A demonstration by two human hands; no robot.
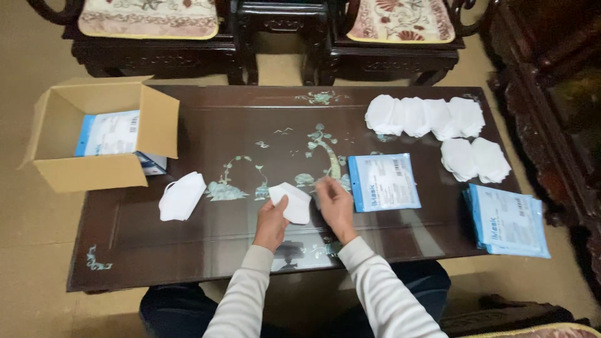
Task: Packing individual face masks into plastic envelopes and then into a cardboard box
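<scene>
Holding a folded white mask (292, 201) just above the dark glossy surface (188, 244), the person's left hand (273, 220) pinches its lower edge between thumb and fingers, closed on the fabric. The right hand (334, 203) hovers just beside the mask with fingers loosely curled and apart, holding nothing. To handle the mask well, it seems best to grip only the soft edge, keep the fold flat, and bring the free hand in to steady the far side.

The mask looks light, matte and pliable, with an angular folded outline. Another white mask (181, 196) lies flat to the left. A blue and white flat pouch (384, 182) lies just right of the hands, and a stack of similar pouches (508, 220) sits near the right edge. Overlapping white masks (426, 116) are fanned at the far right. An open cardboard box (94, 134) holds more pouches.
</scene>
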